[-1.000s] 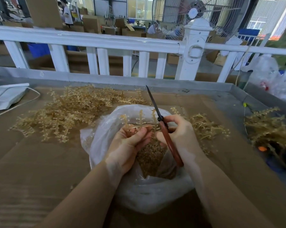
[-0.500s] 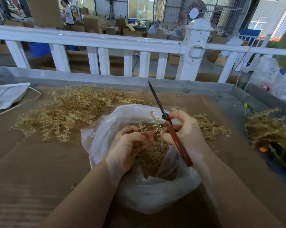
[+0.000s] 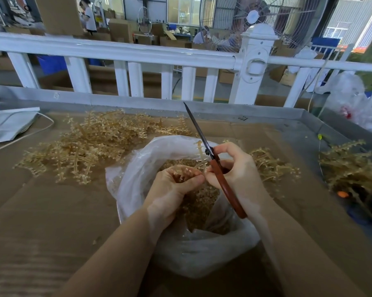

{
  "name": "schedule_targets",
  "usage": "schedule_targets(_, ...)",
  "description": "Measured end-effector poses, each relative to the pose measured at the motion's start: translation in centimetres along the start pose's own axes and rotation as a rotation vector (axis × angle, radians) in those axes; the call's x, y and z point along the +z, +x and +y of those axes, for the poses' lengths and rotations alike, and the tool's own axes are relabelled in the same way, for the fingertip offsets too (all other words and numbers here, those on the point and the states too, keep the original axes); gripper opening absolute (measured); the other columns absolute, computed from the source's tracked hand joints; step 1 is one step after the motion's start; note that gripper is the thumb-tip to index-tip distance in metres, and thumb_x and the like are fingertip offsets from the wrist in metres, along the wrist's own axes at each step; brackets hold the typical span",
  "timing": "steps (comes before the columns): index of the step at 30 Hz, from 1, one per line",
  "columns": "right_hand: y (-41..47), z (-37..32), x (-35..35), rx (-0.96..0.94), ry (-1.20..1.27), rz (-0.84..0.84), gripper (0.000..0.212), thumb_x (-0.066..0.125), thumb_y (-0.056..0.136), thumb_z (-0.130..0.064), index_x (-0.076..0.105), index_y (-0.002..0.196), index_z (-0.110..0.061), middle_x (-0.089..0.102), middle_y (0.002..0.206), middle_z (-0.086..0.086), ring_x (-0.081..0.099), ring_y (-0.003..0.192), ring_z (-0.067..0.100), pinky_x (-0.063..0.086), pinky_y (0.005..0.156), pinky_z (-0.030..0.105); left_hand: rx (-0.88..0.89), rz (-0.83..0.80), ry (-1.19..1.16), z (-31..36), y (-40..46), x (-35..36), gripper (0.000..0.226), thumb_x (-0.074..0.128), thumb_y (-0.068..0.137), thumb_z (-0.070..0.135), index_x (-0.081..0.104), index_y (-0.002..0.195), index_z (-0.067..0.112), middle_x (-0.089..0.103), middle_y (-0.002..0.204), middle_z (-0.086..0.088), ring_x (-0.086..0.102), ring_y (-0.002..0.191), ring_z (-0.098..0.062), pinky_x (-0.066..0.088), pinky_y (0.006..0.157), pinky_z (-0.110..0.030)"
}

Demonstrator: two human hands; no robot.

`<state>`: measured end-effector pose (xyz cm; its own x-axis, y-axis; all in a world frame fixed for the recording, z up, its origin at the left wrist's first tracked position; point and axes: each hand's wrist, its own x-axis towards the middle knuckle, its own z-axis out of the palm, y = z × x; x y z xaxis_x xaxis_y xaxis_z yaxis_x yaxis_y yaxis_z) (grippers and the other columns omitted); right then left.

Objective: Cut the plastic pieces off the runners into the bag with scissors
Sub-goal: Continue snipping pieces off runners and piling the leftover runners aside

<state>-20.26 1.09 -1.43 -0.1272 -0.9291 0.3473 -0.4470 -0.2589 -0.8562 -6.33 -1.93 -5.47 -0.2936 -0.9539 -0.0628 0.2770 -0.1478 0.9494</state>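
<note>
Over the last second the runner [image 3: 200, 156] had dropped from lying spread across both hands to standing nearly upright between them, and the left hand [image 3: 174, 189] had curled in from a flatter, more open palm. The scissors [image 3: 215, 162] had tilted a little further back in the right hand [image 3: 237, 171], with the blade tip pointing away toward the railing [image 3: 125, 53]. In my judgement this was a regrip rather than a cut: the blades lay together and sat beside the runner, not across it, so the next snip was still to come.

The left hand was cupped over the mouth of the bag [image 3: 138, 168], fingers curled round a small cluster of tan plastic pieces, thumb meeting fingertips where the runner's lower end came in. The right hand was closed on the scissors' reddish-brown handles, which ran down along the wrist; its thumb and forefinger also seemed to pinch the runner's base, though that contact was too small to read with certainty. The two hands nearly touched at the fingertips.

Directly under both hands the clear bag stood open, already well filled with cut pieces [image 3: 199, 207]. Beyond the left hand a large heap of uncut runners [image 3: 91, 146] covered the cardboard lining the table. Just past the right hand lay a smaller pile of runners [image 3: 270, 166], and well off to the right another bunch [image 3: 350, 166] sat near the metal table's rim [image 3: 309, 116].
</note>
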Motion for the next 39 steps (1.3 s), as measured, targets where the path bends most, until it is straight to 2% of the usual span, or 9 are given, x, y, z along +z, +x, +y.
schedule_targets(4, -0.3, 0.8, 0.0, -0.005, 0.014, 0.022, 0.029, 0.076, 0.078, -0.009, 0.058, 0.093, -0.026, 0.066, 0.072, 0.003, 0.065, 0.067, 0.015, 0.056, 0.064, 0.032, 0.046, 0.069, -0.089, -0.2, 0.2, 0.1, 0.017, 0.076, 0.065, 0.011, 0.073, 0.081, 0.008, 0.073, 0.087, -0.014, 0.071, 0.085, -0.027, 0.057, 0.077, -0.036)
schedule_targets(7, -0.9, 1.8, 0.0, 0.007, -0.127, 0.043, 0.026, 0.076, 0.078, -0.035, 0.059, 0.098, -0.031, 0.064, 0.078, -0.008, 0.063, 0.075, 0.010, 0.051, 0.069, 0.029, 0.005, 0.185, -0.286, -0.1, 0.8, -0.2, 0.020, 0.072, 0.068, 0.003, 0.067, 0.087, 0.005, 0.071, 0.074, -0.006, 0.069, 0.067, -0.015, 0.058, 0.061, -0.025)
schedule_targets(10, -1.7, 2.5, 0.2, -0.060, -0.290, 0.063, 0.030, 0.068, 0.079, -0.049, 0.056, 0.099, -0.030, 0.059, 0.083, -0.012, 0.058, 0.077, 0.006, 0.049, 0.072, 0.029, -0.044, 0.214, -0.380, 0.1, 1.0, -0.4, 0.018, 0.069, 0.072, 0.000, 0.066, 0.090, 0.003, 0.070, 0.069, -0.002, 0.068, 0.062, -0.011, 0.058, 0.061, -0.023)
schedule_targets(15, -2.9, 3.1, 0.5, -0.200, -0.538, 0.086, 0.040, 0.068, 0.080, -0.050, 0.058, 0.109, -0.025, 0.047, 0.089, -0.020, 0.036, 0.084, -0.007, 0.032, 0.071, 0.004, -0.111, 0.240, -0.459, 0.5, 1.3, -0.5, 0.006, 0.066, 0.081, 0.001, 0.065, 0.086, 0.005, 0.068, 0.064, -0.002, 0.067, 0.057, -0.010, 0.058, 0.060, -0.023)
schedule_targets(20, -2.9, 3.2, 0.6, -0.212, -0.683, 0.014, 0.046, 0.051, 0.080, -0.062, 0.056, 0.109, -0.026, 0.059, 0.092, -0.012, 0.053, 0.085, 0.006, 0.037, 0.068, 0.017, -0.163, 0.285, -0.504, 1.1, 1.7, -0.3, 0.004, 0.065, 0.084, 0.006, 0.064, 0.083, 0.009, 0.068, 0.065, -0.002, 0.066, 0.057, -0.010, 0.058, 0.056, -0.023)
schedule_targets(25, -3.0, 3.2, 0.7, -0.211, -0.725, -0.017, 0.048, 0.046, 0.082, -0.065, 0.054, 0.111, -0.028, 0.062, 0.096, -0.010, 0.057, 0.086, 0.008, 0.037, 0.067, 0.016, -0.168, 0.264, -0.548, 1.1, 1.9, -0.4, 0.003, 0.063, 0.086, 0.010, 0.065, 0.088, 0.013, 0.066, 0.080, -0.002, 0.063, 0.072, -0.012, 0.056, 0.067, -0.022)
schedule_targets(29, -3.1, 3.3, 0.7, -0.217, -0.719, -0.035, 0.047, 0.043, 0.081, -0.065, 0.053, 0.110, -0.029, 0.062, 0.094, -0.011, 0.058, 0.085, 0.008, 0.038, 0.067, 0.017, -0.150, 0.269, -0.566, 1.0, 2.0, -0.3, 0.008, 0.060, 0.089, 0.011, 0.066, 0.094, 0.012, 0.069, 0.092, -0.006, 0.066, 0.086, -0.016, 0.052, 0.085, -0.029)
schedule_targets(33, -3.1, 3.3, 0.7, -0.215, -0.730, -0.048, 0.048, 0.043, 0.080, -0.066, 0.054, 0.111, -0.030, 0.062, 0.095, -0.011, 0.058, 0.083, 0.007, 0.035, 0.065, 0.016, -0.148, 0.281, -0.588, 0.9, 2.0, -0.3, 0.006, 0.060, 0.090, 0.014, 0.067, 0.090, 0.013, 0.071, 0.083, -0.005, 0.069, 0.072, -0.014, 0.057, 0.067, -0.026)
schedule_targets(39, -3.1, 3.1, 0.7, -0.214, -0.721, -0.070, 0.050, 0.041, 0.080, -0.067, 0.053, 0.110, -0.030, 0.062, 0.095, -0.011, 0.058, 0.083, 0.007, 0.040, 0.067, 0.018, -0.155, 0.279, -0.627, 1.0, 1.9, -0.2, 0.010, 0.061, 0.089, 0.019, 0.068, 0.085, 0.014, 0.072, 0.080, -0.004, 0.070, 0.066, -0.014, 0.056, 0.053, -0.023)
